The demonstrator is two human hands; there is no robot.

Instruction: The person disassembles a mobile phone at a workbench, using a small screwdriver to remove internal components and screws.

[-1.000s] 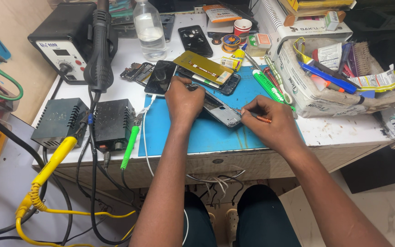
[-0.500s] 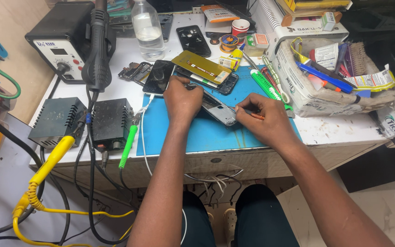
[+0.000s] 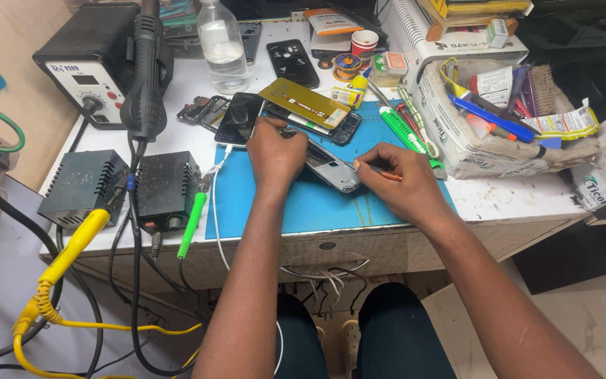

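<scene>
An opened grey phone frame (image 3: pixel 332 169) lies on the blue work mat (image 3: pixel 317 207). My left hand (image 3: pixel 273 153) presses down on its far end, fingers closed over it. My right hand (image 3: pixel 400 181) grips a thin orange-handled screwdriver (image 3: pixel 385 175), its tip resting at the near end of the frame. Just behind the hands lie a gold-coloured phone panel (image 3: pixel 304 103) on another dark phone (image 3: pixel 331 126), and a black phone (image 3: pixel 238 118) to the left.
A hot-air station (image 3: pixel 96 60) with its black handle (image 3: pixel 146 77), two small black boxes (image 3: pixel 78 186), a green-handled iron (image 3: pixel 192 224) and a yellow cable stand left. A water bottle (image 3: pixel 221 45), a tape roll and a cup sit behind. A white bag of tools (image 3: pixel 499 119) lies right.
My right hand has slid left along the mat, bringing the screwdriver tip up to the phone frame. The left hand stays pressed on the frame.
</scene>
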